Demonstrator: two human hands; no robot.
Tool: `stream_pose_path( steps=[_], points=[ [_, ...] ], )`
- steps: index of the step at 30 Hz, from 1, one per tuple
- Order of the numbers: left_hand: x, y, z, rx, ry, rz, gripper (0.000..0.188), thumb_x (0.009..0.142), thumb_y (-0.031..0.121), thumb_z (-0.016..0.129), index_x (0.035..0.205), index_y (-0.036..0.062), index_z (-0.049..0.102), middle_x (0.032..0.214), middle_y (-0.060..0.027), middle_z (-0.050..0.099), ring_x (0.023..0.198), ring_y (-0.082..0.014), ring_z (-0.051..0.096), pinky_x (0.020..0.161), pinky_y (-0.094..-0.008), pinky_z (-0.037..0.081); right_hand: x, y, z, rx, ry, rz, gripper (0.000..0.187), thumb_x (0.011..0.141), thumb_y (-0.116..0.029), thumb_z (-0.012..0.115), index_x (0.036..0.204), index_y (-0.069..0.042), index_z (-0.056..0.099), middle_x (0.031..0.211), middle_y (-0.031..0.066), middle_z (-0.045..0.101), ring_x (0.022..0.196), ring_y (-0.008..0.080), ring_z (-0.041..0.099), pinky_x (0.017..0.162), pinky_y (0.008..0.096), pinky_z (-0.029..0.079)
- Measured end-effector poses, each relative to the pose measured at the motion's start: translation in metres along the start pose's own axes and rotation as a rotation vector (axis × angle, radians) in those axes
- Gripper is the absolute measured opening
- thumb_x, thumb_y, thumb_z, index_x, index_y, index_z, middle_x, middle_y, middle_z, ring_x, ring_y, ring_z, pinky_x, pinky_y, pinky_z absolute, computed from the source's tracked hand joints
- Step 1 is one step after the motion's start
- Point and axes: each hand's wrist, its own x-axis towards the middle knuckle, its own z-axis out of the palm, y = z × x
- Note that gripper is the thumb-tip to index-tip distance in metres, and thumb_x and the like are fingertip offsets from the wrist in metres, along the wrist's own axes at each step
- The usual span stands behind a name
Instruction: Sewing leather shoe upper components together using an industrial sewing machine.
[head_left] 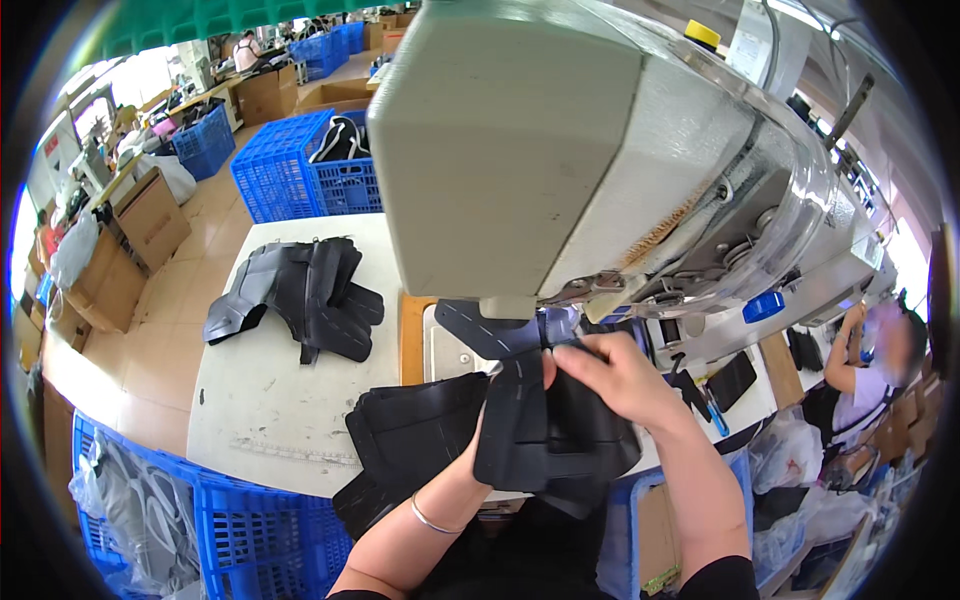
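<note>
Currently, right hand pinches black stitched panel running near-to-far on its left; left hand mostly hidden, grip unclear.

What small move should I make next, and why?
Perhaps ease the black piece slightly toward the machine head with your right hand: its upper end appears close to the head, most of it lies nearer you, and that hand holds it.

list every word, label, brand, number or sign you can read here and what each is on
Nothing can be read clearly.
Ruler scale on the white table: too small.
Print on the brown carton, left: too small, blurred.
Red mark on the pale machine, far left: blurred.
Black piece: only pale dashes, no writing visible.
</note>
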Motion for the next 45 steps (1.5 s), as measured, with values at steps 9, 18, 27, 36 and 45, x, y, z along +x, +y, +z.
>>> stream_pose_path(
  steps=[9, 18, 27, 36, 45],
  points=[
    [0.081, 0.078, -0.036, 1.072, -0.208, 0.665, 0.03, 0.071, 0.003, 0.069, 0.1, 0.0053, 0.069, 0.104, -0.0078, 0.063, 0.095, -0.0262, 0.062, 0.068, -0.029, 0.053, 0.002, 0.018, -0.001, 0.24, 0.072, 0.025, 0.027, 0.089, -0.017, 0.068, 0.068, -0.002, 0.062, 0.063, -0.0093, 0.054, 0.058, -0.0019, 0.043, 0.048, 0.0191, 0.033],
    [0.102, 0.057, -0.037, 0.797, -0.464, 0.856, 0.024, 0.068, 0.002, 0.07, 0.091, 0.001, 0.071, 0.095, -0.0093, 0.068, 0.089, -0.0239, 0.068, 0.058, -0.0267, 0.05, 0.002, 0.013, 0.002, 0.297, 0.095, -0.03, 0.021, 0.089, -0.015, 0.068, 0.075, 0.001, 0.067, 0.068, -0.0073, 0.058, 0.063, -0.001, 0.047, 0.051, 0.0188, 0.037],
    [0.106, 0.056, -0.038, 0.853, -0.458, 0.979, 0.02, 0.066, 0.002, 0.071, 0.086, 0.0022, 0.072, 0.093, -0.0086, 0.068, 0.083, -0.0217, 0.068, 0.055, -0.0247, 0.048, 0.005, 0.024, 0.001, 0.221, 0.128, 0.008, 0.023, 0.088, -0.015, 0.068, 0.07, -0.002, 0.062, 0.065, -0.0103, 0.052, 0.062, -0.0016, 0.042, 0.05, 0.0196, 0.034],
    [0.112, 0.071, -0.035, 0.905, -0.57, 0.94, 0.023, 0.065, 0.004, 0.071, 0.088, 0.0038, 0.071, 0.095, -0.0062, 0.067, 0.076, -0.0173, 0.065, 0.054, -0.0243, 0.049, 0.002, 0.023, -0.008, 0.073, 0.078, -0.137, 0.02, 0.087, -0.015, 0.067, 0.076, 0.002, 0.063, 0.063, -0.0086, 0.051, 0.062, -0.0003, 0.042, 0.053, 0.0213, 0.036],
    [0.115, 0.073, -0.036, 0.892, -0.598, 0.911, 0.026, 0.063, 0.003, 0.072, 0.089, 0.0035, 0.07, 0.095, -0.0056, 0.067, 0.073, -0.0156, 0.064, 0.053, -0.0243, 0.047, -0.001, 0.018, -0.005, 0.009, 0.102, -0.178, 0.02, 0.088, -0.018, 0.067, 0.083, 0.001, 0.065, 0.065, -0.0079, 0.055, 0.063, 0.0, 0.046, 0.056, 0.0206, 0.04]
  ],
)
